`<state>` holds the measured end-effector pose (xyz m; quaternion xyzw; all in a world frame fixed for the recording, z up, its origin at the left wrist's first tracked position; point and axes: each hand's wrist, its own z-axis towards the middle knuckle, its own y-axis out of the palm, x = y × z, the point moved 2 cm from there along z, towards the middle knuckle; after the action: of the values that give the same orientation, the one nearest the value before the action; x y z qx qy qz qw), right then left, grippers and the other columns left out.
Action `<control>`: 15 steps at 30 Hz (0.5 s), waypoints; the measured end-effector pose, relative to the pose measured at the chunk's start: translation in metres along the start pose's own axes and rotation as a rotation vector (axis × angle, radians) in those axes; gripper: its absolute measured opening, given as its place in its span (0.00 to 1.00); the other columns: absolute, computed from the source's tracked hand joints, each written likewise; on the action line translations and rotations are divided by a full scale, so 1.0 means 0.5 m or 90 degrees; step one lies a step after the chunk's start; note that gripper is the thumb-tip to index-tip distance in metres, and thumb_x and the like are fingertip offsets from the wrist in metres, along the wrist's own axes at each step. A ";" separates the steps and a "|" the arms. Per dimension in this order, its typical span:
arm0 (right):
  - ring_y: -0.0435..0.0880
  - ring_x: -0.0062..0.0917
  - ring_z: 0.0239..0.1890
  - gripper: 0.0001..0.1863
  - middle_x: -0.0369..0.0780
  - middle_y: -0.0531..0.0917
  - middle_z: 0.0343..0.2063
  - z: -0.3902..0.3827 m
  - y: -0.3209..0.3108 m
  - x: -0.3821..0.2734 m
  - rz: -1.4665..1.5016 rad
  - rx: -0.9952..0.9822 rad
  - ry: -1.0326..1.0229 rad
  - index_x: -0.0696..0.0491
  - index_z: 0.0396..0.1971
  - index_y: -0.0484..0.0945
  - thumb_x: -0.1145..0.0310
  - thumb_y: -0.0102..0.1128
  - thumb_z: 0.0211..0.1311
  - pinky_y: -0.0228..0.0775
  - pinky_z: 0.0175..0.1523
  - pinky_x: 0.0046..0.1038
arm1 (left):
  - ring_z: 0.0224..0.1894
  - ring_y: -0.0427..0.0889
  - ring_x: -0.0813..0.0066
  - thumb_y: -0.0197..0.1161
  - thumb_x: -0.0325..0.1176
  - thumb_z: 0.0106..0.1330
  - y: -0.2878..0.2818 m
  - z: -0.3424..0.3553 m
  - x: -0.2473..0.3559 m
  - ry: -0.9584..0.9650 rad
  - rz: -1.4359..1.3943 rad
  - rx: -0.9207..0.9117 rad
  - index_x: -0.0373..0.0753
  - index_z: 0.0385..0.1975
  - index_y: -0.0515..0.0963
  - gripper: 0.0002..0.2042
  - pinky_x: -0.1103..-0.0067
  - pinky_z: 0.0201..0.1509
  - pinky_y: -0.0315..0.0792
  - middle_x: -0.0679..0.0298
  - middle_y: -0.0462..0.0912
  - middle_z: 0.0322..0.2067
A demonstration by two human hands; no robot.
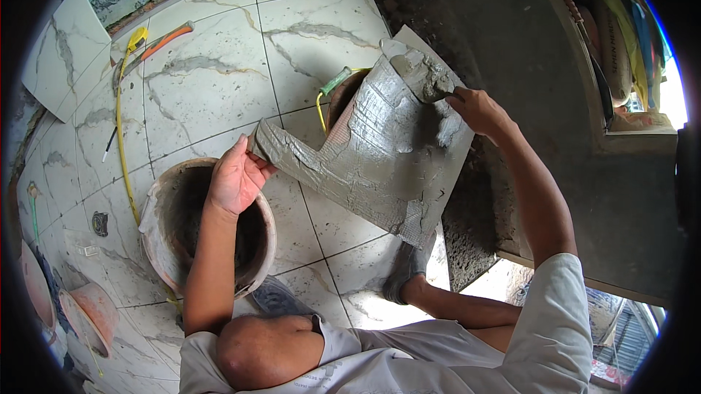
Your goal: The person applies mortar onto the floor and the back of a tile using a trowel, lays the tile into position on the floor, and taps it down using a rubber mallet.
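A cut floor tile (431, 197) with a notch in one side is tilted up in front of me, its back spread with wet grey mortar. My left hand (239, 178) pinches the tile's narrow end, thumb above and fingers below. At the far right edge, my right hand (482, 111) is closed around what looks like a trowel (411, 73), its blade covered with mortar and lying against the tile. The handle is hidden in my fist. Beneath my left forearm stands a round bucket (155, 237) with a dark inside.
Partly behind the tile is another bucket (342, 105) with a green-handled wire grip (336, 81). Marbled tiles (212, 94) cover the floor. A hammer (166, 39) and yellow tape measure (136, 38) lie far left. Rough mortar (471, 241) borders the dark wall at right.
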<state>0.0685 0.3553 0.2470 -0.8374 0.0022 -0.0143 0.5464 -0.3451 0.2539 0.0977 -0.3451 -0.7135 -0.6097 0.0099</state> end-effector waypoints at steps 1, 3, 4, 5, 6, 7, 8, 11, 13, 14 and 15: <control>0.81 0.46 0.45 0.24 0.51 0.83 0.38 0.007 -0.008 0.026 -0.012 0.012 0.024 0.54 0.50 0.76 0.49 0.49 0.67 0.72 0.49 0.41 | 0.61 0.71 0.62 0.38 0.44 0.76 0.002 0.001 0.001 0.002 -0.003 -0.007 0.31 0.60 0.65 0.24 0.66 0.67 0.63 0.51 0.72 0.59; 0.84 0.38 0.33 0.23 0.48 0.83 0.29 0.001 -0.001 0.044 0.086 0.030 0.046 0.57 0.44 0.77 0.50 0.48 0.69 0.76 0.39 0.38 | 0.59 0.73 0.63 0.40 0.43 0.76 0.019 0.003 -0.002 0.003 0.005 0.016 0.32 0.58 0.68 0.22 0.65 0.65 0.64 0.52 0.75 0.56; 0.81 0.32 0.27 0.23 0.44 0.79 0.25 -0.008 0.007 0.052 0.204 -0.060 0.107 0.57 0.40 0.76 0.50 0.48 0.69 0.76 0.32 0.34 | 0.56 0.76 0.64 0.41 0.43 0.76 0.025 0.008 -0.004 0.004 0.011 0.037 0.32 0.56 0.70 0.21 0.65 0.64 0.66 0.54 0.78 0.52; 0.78 0.25 0.21 0.23 0.40 0.76 0.20 -0.025 0.017 0.043 0.324 -0.155 0.163 0.57 0.36 0.75 0.49 0.47 0.70 0.75 0.26 0.31 | 0.56 0.76 0.64 0.41 0.43 0.76 0.021 0.006 -0.002 0.003 0.015 0.040 0.32 0.56 0.70 0.21 0.65 0.64 0.66 0.54 0.78 0.52; 0.72 0.17 0.16 0.22 0.34 0.71 0.17 -0.054 0.032 0.009 0.382 -0.200 0.146 0.56 0.30 0.72 0.49 0.45 0.71 0.70 0.18 0.25 | 0.58 0.73 0.63 0.40 0.44 0.76 0.010 0.002 0.001 0.003 0.021 0.015 0.31 0.59 0.67 0.23 0.66 0.65 0.65 0.52 0.74 0.56; 0.74 0.19 0.17 0.23 0.35 0.72 0.18 -0.079 0.049 -0.023 0.381 -0.270 0.119 0.57 0.30 0.71 0.49 0.45 0.71 0.71 0.19 0.26 | 0.61 0.71 0.62 0.38 0.44 0.76 0.005 -0.002 0.003 0.002 0.028 -0.011 0.30 0.62 0.64 0.25 0.66 0.66 0.64 0.49 0.70 0.60; 0.72 0.18 0.15 0.22 0.34 0.71 0.16 -0.115 0.059 -0.060 0.386 -0.296 0.103 0.56 0.29 0.70 0.52 0.44 0.72 0.72 0.19 0.25 | 0.61 0.71 0.62 0.38 0.44 0.76 0.009 -0.003 0.005 0.000 0.029 -0.012 0.30 0.62 0.64 0.25 0.66 0.66 0.64 0.49 0.70 0.60; 0.74 0.19 0.16 0.19 0.36 0.74 0.16 -0.201 0.082 -0.136 0.378 -0.409 -0.004 0.58 0.30 0.72 0.58 0.44 0.73 0.69 0.22 0.26 | 0.61 0.72 0.62 0.39 0.45 0.76 0.017 -0.008 0.006 0.006 0.042 0.007 0.30 0.62 0.63 0.25 0.66 0.66 0.64 0.49 0.70 0.60; 0.81 0.26 0.22 0.21 0.41 0.79 0.20 -0.248 0.086 -0.163 0.303 -0.448 -0.077 0.60 0.40 0.77 0.54 0.47 0.72 0.73 0.29 0.31 | 0.61 0.72 0.62 0.39 0.45 0.76 0.014 -0.004 0.004 0.002 0.042 -0.008 0.30 0.62 0.63 0.25 0.67 0.66 0.64 0.49 0.70 0.61; 0.83 0.34 0.25 0.23 0.45 0.80 0.21 -0.268 0.090 -0.154 0.258 -0.413 -0.137 0.58 0.42 0.77 0.51 0.47 0.71 0.74 0.32 0.35 | 0.61 0.72 0.62 0.39 0.45 0.76 0.018 0.002 0.004 0.000 0.043 -0.018 0.30 0.62 0.63 0.25 0.67 0.66 0.64 0.49 0.70 0.61; 0.84 0.42 0.29 0.25 0.49 0.81 0.23 -0.285 0.106 -0.140 0.216 -0.380 -0.195 0.57 0.44 0.77 0.48 0.47 0.70 0.75 0.35 0.38 | 0.61 0.71 0.62 0.39 0.45 0.76 0.019 0.007 0.002 -0.002 0.035 -0.023 0.30 0.62 0.63 0.25 0.67 0.66 0.64 0.49 0.69 0.61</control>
<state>-0.0048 0.2051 0.2545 -0.9400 0.0634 0.2031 0.2668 -0.3396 0.2577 0.1051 -0.3656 -0.6925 -0.6216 0.0197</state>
